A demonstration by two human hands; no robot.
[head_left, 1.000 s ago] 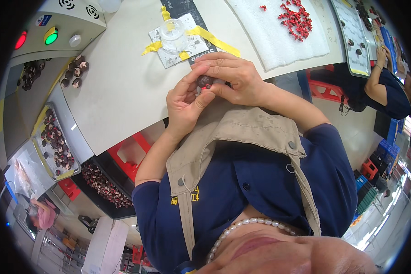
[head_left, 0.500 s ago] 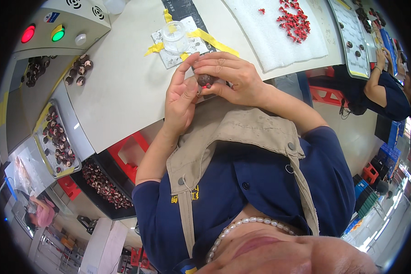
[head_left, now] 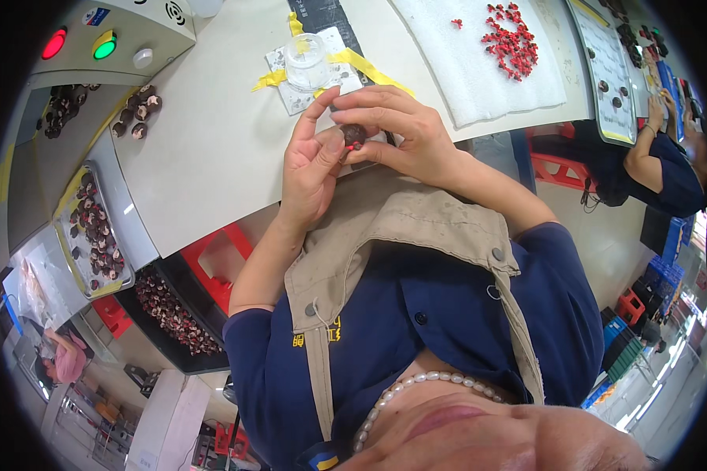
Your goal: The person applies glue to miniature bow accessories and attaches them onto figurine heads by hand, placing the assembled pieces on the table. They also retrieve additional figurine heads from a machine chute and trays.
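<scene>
1. Pinching a small dark round part (head_left: 354,135) between them, the left hand (head_left: 310,169) and the right hand (head_left: 397,133) meet at upper centre of the frame, just above the near edge of the pale desk (head_left: 212,149).
2. The right hand's grip is narrow, fingertips closed on the part from above and the side; the left hand's thumb and forefinger press against it from the left, and a bit of red shows at the contact.
3. The part looks light, hard and rigid, and small enough to slip, so it is probably best taken by its rounded sides with fingertips rather than the palm.
4. Just beyond the hands, a clear round cup (head_left: 306,61) stands on a white pad held down with yellow tape (head_left: 373,69).
5. At upper right, a heap of small red pieces (head_left: 511,39) lies on a white foam sheet (head_left: 479,78).
6. At left, a metal tray (head_left: 94,235) holds many dark parts, and a loose cluster of dark parts (head_left: 137,114) lies on the desk near a control box with a red lamp and a green lamp (head_left: 102,45).
7. Another person's arm (head_left: 652,153) works at the far right.
</scene>
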